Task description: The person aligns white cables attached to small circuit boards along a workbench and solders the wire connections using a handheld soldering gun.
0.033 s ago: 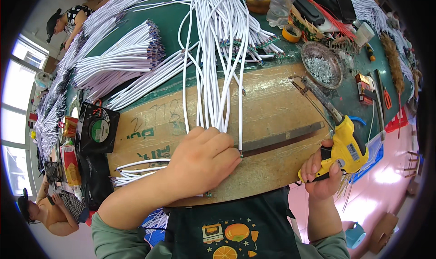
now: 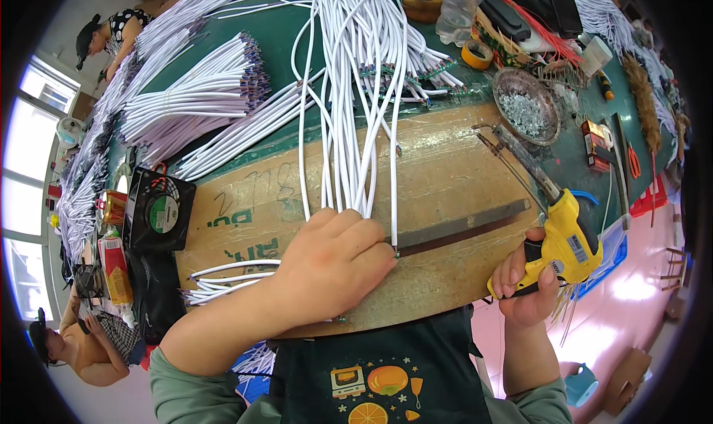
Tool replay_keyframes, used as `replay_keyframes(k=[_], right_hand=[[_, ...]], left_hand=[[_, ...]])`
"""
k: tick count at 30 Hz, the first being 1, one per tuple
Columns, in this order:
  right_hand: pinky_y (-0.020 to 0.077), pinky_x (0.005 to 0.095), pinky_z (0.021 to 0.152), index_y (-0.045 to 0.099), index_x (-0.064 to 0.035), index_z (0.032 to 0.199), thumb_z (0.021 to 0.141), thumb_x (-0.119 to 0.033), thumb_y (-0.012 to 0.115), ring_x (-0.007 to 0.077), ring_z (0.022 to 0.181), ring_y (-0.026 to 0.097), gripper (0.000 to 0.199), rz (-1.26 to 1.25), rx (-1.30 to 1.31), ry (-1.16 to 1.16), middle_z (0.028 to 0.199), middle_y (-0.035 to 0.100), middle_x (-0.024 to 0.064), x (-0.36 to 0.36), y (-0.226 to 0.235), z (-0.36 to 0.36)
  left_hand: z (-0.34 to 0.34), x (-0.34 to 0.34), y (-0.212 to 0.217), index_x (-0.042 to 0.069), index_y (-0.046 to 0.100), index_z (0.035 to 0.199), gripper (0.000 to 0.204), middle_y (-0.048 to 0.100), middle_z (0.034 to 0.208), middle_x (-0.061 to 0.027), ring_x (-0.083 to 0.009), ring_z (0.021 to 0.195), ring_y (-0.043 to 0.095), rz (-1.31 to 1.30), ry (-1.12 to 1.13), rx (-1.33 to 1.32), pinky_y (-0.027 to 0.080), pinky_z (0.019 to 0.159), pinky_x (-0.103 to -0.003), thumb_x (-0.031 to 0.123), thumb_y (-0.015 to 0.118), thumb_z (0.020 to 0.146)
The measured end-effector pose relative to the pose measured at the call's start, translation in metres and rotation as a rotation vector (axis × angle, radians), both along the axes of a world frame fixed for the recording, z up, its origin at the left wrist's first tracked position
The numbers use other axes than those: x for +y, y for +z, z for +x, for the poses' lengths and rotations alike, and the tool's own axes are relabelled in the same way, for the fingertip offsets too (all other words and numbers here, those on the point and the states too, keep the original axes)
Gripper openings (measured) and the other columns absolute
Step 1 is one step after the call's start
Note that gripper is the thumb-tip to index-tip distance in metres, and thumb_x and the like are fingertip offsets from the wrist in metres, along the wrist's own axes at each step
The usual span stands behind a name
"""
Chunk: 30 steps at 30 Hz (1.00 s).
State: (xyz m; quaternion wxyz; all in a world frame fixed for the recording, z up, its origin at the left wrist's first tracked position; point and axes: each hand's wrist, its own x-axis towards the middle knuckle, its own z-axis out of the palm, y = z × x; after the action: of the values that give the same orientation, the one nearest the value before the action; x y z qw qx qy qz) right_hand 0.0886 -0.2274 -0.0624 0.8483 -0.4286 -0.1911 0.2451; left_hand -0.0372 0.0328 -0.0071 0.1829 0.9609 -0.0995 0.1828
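Pressing down on the ends of a fan of white cables (image 2: 349,127), the left hand (image 2: 334,264) lies flat on a brown cardboard sheet (image 2: 445,171) that covers the near part of the worktop (image 2: 282,30); its fingers are together over the cable ends, a flat hold rather than a closed grip. Just right of those fingertips one cable end meets a dark flat metal bar (image 2: 464,227) lying aslant on the cardboard. Further right, the right hand (image 2: 529,286) has its grip clamped around the handle of a yellow soldering gun (image 2: 566,238), whose long metal tip points away up and to the left, above the bar. Left of the left hand stands a small black fan (image 2: 158,212). Beyond the gun's tip sits a round metal dish (image 2: 526,106) of silvery bits, and far left lie bundles of cut white cables (image 2: 197,101).
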Motion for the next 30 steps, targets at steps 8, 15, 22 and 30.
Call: replay_keyframes(k=[8, 15, 22, 30], right_hand=[[0.0430, 0.0242, 0.045, 0.039, -0.0007, 0.130, 0.093, -0.042, 0.057, 0.0095, 0.048, 0.047, 0.058, 0.010, 0.003, 0.008, 0.069, 0.051, 0.0028, 0.001, 0.000, 0.001], [0.0435, 0.0258, 0.045, 0.041, 0.0003, 0.129, 0.090, -0.042, 0.061, 0.0106, 0.048, 0.047, 0.061, -0.011, 0.035, -0.018, 0.068, 0.052, 0.0033, 0.000, 0.004, -0.001], [0.0434, 0.0277, 0.046, 0.042, 0.0010, 0.129, 0.089, -0.042, 0.063, 0.0117, 0.049, 0.047, 0.062, -0.012, 0.055, -0.033, 0.068, 0.052, 0.0037, 0.001, 0.002, 0.000], [0.0432, 0.0285, 0.046, 0.042, 0.0015, 0.128, 0.089, -0.042, 0.063, 0.0122, 0.048, 0.047, 0.062, -0.019, 0.046, -0.048, 0.068, 0.053, 0.0042, 0.000, 0.002, 0.000]], left_hand=[[0.000, -0.001, 0.004, 0.012, 0.069, 0.085, 0.020, 0.059, 0.084, -0.0002, -0.0195, 0.074, 0.058, 0.038, -0.008, 0.007, 0.042, 0.063, -0.033, 0.015, 0.080, 0.069], [0.018, 0.051, 0.009, 0.006, 0.069, 0.091, 0.012, 0.067, 0.086, -0.0098, -0.0266, 0.077, 0.063, -0.083, 0.209, -0.076, 0.049, 0.068, -0.036, 0.014, 0.072, 0.081], [0.042, 0.141, -0.022, 0.001, 0.067, 0.090, 0.015, 0.064, 0.089, -0.0148, -0.0318, 0.083, 0.062, 0.017, 0.660, 0.088, 0.048, 0.076, -0.041, 0.013, 0.067, 0.082], [0.055, 0.140, -0.032, 0.002, 0.061, 0.088, 0.012, 0.063, 0.090, -0.0160, -0.0369, 0.090, 0.060, 0.099, 0.729, 0.051, 0.047, 0.078, -0.047, 0.014, 0.063, 0.086]])
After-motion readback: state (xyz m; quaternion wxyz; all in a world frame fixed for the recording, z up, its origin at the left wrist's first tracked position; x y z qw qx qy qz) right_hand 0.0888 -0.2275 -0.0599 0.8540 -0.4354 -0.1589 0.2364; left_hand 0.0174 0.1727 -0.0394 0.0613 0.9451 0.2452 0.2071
